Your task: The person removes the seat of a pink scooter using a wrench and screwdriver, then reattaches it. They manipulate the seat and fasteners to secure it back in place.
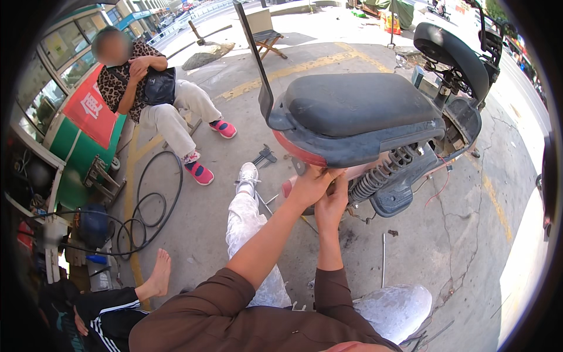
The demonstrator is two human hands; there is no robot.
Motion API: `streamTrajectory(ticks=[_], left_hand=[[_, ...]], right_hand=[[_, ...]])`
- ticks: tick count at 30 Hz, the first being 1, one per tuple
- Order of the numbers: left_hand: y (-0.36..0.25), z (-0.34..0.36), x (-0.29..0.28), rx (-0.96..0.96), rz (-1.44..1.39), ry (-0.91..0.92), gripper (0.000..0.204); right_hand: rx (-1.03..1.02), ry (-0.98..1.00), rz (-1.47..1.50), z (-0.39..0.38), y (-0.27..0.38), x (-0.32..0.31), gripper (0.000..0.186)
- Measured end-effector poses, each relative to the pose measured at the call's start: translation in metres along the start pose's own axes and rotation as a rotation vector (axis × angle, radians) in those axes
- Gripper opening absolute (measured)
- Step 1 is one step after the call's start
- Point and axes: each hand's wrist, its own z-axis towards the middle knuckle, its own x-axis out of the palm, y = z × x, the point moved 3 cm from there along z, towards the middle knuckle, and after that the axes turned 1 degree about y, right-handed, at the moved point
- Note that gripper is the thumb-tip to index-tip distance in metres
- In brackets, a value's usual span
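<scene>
An electric scooter with a black seat (358, 105) stands in front of me, its front end toward the far right. Both my hands are together beneath its tail, just under the red tail light (296, 149). My left hand (315, 186) reaches in from the left, fingers bent against the underside. Close beside it, my right hand (333, 202) points upward with its fingers pressed together. Whatever they pinch is hidden by the fingers and the bodywork. To the right of the hands is the coil spring shock absorber (381, 176), next to a black plastic cover (394, 199).
A seated person (138, 76) is at the far left; another person's bare foot (157, 274) shows lower left. A black hose (141, 220) coils on the ground. Dark metal tools (265, 156) lie beyond my shoe, a long metal rod (384, 261) at right. A folding chair (267, 38) stands behind.
</scene>
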Motion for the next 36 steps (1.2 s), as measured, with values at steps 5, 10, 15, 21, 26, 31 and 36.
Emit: streamTrajectory(ticks=[5,10,15,21,26,31,36], left_hand=[[-0.004,0.000,0.001,-0.023,-0.026,-0.004,0.023],[-0.003,0.000,0.000,-0.022,-0.054,0.003,0.022],[-0.002,0.001,0.001,0.008,-0.032,-0.003,0.022],[-0.009,-0.002,0.003,-0.106,-0.034,-0.024,0.024],[0.001,0.001,0.007,0.057,-0.075,-0.132,0.019],[0.006,0.002,0.005,0.077,-0.024,-0.136,0.021],[0.004,-0.001,0.003,0.062,0.036,-0.153,0.024]], right_hand=[[0.021,0.021,-0.025,0.000,-0.005,-0.001,0.033],[0.023,0.006,-0.032,0.000,0.001,0.000,0.032],[0.012,0.012,-0.044,0.000,0.000,-0.001,0.032],[0.019,0.013,-0.021,0.002,-0.002,-0.001,0.025],[0.110,0.095,0.044,0.004,-0.002,-0.005,0.029],[0.097,0.200,0.086,0.009,-0.006,-0.010,0.027],[0.127,0.151,0.098,0.008,-0.019,-0.007,0.025]])
